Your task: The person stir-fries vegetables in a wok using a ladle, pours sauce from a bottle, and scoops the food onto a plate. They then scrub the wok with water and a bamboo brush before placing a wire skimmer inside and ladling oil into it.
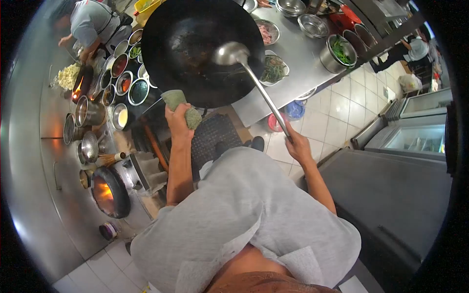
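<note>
My left hand (179, 123) is closed around a folded green cloth (173, 99) at the near edge of a large black wok (166, 53). The wok's grip under the cloth is hidden. Dark and shiny inside, the wok shows no clear food. My right hand (297, 142) grips the end of a long-handled steel ladle (231, 52), whose bowl is over the wok's interior. Whether the ladle touches the wok, I cannot tell. The wok overlaps the edge of a steel table (298, 73), and what supports it from below is hidden.
Flames burn inside a round burner (111, 192) at lower left. Several sauce bowls (139, 91) and pots line the left. On the table stand a dish of greens (273, 68), a plate of raw meat (266, 33) and a steel pot (337, 52). A co-worker (95, 22) bends at upper left.
</note>
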`<action>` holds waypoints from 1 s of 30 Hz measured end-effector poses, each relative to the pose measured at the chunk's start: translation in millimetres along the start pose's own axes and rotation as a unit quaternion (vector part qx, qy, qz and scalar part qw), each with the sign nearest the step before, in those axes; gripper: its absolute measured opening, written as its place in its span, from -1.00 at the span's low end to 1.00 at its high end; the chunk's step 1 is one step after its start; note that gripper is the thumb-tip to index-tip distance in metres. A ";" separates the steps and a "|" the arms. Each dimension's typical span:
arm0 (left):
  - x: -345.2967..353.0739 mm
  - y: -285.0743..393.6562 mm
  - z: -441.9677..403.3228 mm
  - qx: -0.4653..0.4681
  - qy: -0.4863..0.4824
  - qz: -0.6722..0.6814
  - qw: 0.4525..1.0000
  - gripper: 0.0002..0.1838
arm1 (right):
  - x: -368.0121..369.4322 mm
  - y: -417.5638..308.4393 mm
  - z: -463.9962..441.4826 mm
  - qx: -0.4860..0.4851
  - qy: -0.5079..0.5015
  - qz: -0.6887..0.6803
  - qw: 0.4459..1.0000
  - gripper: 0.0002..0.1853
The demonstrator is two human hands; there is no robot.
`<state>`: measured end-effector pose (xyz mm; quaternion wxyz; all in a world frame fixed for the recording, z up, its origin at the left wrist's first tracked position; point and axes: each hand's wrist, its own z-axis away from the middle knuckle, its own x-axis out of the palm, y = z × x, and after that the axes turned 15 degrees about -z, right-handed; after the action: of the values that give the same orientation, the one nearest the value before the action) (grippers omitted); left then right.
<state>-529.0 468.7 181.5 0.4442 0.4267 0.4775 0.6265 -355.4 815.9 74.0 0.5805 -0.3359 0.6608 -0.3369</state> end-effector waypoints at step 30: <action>-56.3 26.7 20.3 -0.081 0.162 0.017 0.983 -0.76 | -31.0 17.2 2.5 0.042 0.028 -0.147 0.988 -0.26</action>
<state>-500.0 414.8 205.0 0.3831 0.2904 0.4838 0.7313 -350.7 851.1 76.1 0.5197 -0.3955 0.6050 -0.4555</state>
